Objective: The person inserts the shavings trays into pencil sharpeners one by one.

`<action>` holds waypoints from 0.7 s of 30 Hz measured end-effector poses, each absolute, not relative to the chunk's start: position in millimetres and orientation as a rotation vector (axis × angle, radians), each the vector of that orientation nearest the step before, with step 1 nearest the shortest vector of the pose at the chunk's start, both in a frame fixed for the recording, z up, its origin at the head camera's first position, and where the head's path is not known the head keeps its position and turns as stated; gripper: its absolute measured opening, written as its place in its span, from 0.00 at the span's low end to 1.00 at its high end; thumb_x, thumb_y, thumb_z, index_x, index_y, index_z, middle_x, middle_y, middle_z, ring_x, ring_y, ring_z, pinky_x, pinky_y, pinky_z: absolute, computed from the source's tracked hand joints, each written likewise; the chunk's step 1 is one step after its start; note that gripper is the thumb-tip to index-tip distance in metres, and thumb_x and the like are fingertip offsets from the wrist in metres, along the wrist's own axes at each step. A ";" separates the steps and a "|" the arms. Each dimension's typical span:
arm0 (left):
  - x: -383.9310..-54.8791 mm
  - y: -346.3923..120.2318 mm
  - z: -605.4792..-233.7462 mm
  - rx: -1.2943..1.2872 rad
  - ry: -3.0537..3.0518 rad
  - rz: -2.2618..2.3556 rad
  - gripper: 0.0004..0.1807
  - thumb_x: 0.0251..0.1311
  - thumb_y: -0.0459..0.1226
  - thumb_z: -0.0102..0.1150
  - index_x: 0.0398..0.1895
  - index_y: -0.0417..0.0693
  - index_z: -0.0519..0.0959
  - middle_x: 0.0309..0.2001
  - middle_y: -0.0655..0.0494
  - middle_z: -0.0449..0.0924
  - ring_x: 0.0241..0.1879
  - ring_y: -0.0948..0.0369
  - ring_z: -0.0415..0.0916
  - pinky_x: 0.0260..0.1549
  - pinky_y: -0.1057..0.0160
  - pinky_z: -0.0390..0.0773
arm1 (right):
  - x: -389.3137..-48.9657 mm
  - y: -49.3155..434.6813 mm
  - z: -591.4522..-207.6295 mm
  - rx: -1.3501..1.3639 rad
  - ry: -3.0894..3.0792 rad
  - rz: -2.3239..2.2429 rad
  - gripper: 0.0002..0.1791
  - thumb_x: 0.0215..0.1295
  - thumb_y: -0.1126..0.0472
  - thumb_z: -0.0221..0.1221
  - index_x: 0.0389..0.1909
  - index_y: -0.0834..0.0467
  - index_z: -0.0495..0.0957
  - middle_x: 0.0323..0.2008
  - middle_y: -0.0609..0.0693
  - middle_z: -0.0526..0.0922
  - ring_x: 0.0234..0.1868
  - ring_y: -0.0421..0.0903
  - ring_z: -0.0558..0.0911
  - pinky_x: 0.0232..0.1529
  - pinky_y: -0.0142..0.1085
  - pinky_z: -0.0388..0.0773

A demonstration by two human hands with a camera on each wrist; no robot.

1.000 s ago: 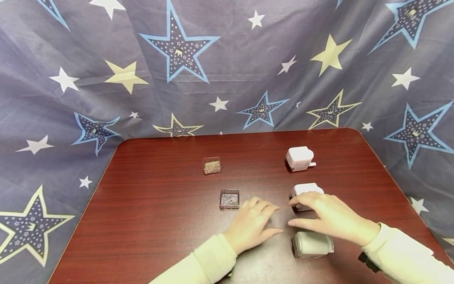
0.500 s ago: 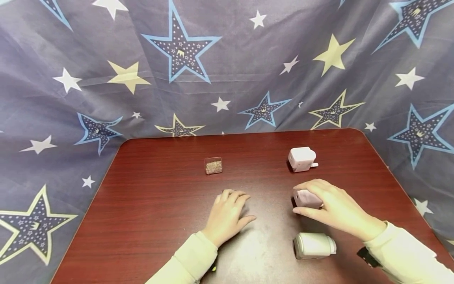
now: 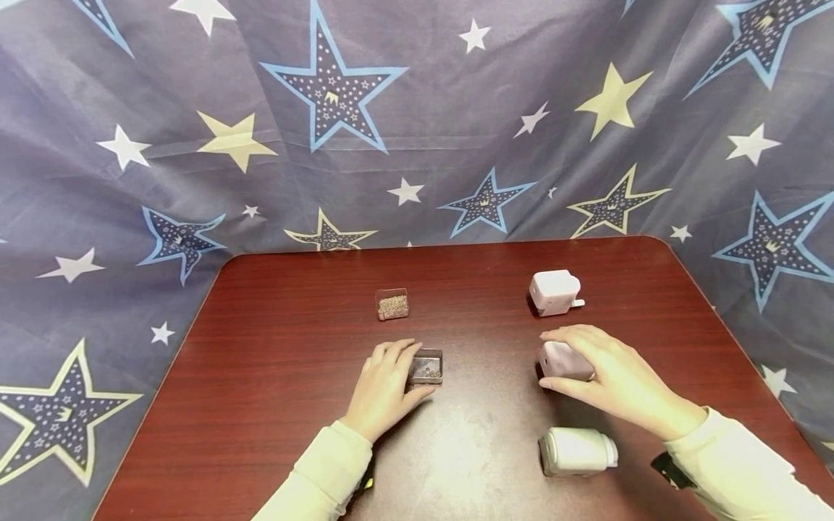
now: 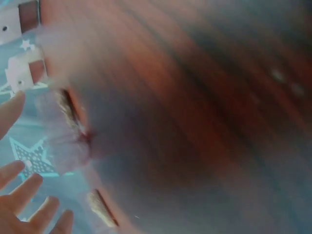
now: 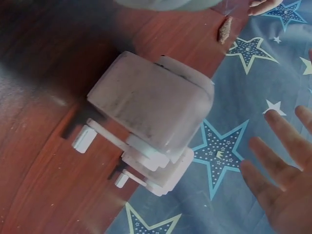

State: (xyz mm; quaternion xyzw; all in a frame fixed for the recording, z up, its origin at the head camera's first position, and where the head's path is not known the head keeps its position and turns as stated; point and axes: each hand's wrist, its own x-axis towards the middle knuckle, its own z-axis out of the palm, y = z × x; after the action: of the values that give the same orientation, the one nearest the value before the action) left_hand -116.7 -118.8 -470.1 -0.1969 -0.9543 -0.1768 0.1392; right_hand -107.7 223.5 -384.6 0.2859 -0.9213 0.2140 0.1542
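Note:
In the head view my left hand is at the left side of a small clear tray, its fingers at the far side and the thumb at the near side; contact is unclear. A few bits lie in the tray. My right hand arches over a pinkish-white hand-crank pencil sharpener, thumb and fingers spread around it. In the right wrist view the fingers appear apart from the sharpener, whose crank sticks out. The left wrist view shows spread left fingers, nothing gripped.
Farther back stand a pinkish sharpener and a clear tray filled with shavings. A pale greenish sharpener stands nearest me on the right. Behind the reddish-brown table hangs a star-patterned cloth.
My left hand has moved left from the right of the near clear tray, passing over it to its left side. My right hand has shifted slightly away from me, over the middle sharpener.

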 end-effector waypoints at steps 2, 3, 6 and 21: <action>-117.8 -122.0 -472.7 -0.563 -2.775 -0.565 0.41 0.47 0.52 0.75 0.64 0.44 0.74 0.60 0.49 0.76 0.57 0.49 0.72 0.54 0.48 0.75 | -108.5 224.7 -387.0 0.829 -2.626 0.614 0.34 0.43 0.49 0.77 0.55 0.49 0.79 0.50 0.41 0.82 0.53 0.42 0.79 0.52 0.35 0.71; -118.3 -123.1 -473.8 -0.563 -2.785 -0.595 0.42 0.47 0.51 0.75 0.64 0.43 0.73 0.61 0.47 0.75 0.58 0.48 0.72 0.56 0.48 0.75 | -108.9 225.4 -387.9 0.832 -2.622 0.615 0.35 0.43 0.50 0.77 0.55 0.50 0.79 0.51 0.42 0.82 0.53 0.43 0.79 0.52 0.35 0.70; -119.6 -125.0 -475.7 -0.571 -2.818 -0.700 0.42 0.49 0.47 0.76 0.66 0.38 0.70 0.63 0.44 0.73 0.60 0.46 0.71 0.60 0.49 0.73 | -110.7 227.2 -389.4 0.833 -2.620 0.619 0.35 0.43 0.50 0.77 0.56 0.50 0.79 0.51 0.43 0.82 0.54 0.45 0.79 0.54 0.34 0.68; -122.2 -127.0 -480.4 -0.529 -2.962 -0.811 0.39 0.53 0.37 0.73 0.67 0.35 0.67 0.62 0.39 0.74 0.62 0.42 0.71 0.64 0.46 0.69 | -120.1 240.0 -396.3 0.753 -2.731 0.606 0.40 0.43 0.44 0.76 0.60 0.51 0.76 0.54 0.47 0.82 0.56 0.48 0.78 0.54 0.45 0.70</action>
State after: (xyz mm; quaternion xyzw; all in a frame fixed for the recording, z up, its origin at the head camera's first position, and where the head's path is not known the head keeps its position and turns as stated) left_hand -122.2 -127.0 -480.4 -0.1698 -0.9504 -0.2602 0.0126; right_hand -120.1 240.0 -396.3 0.2580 -0.9357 0.2076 0.1220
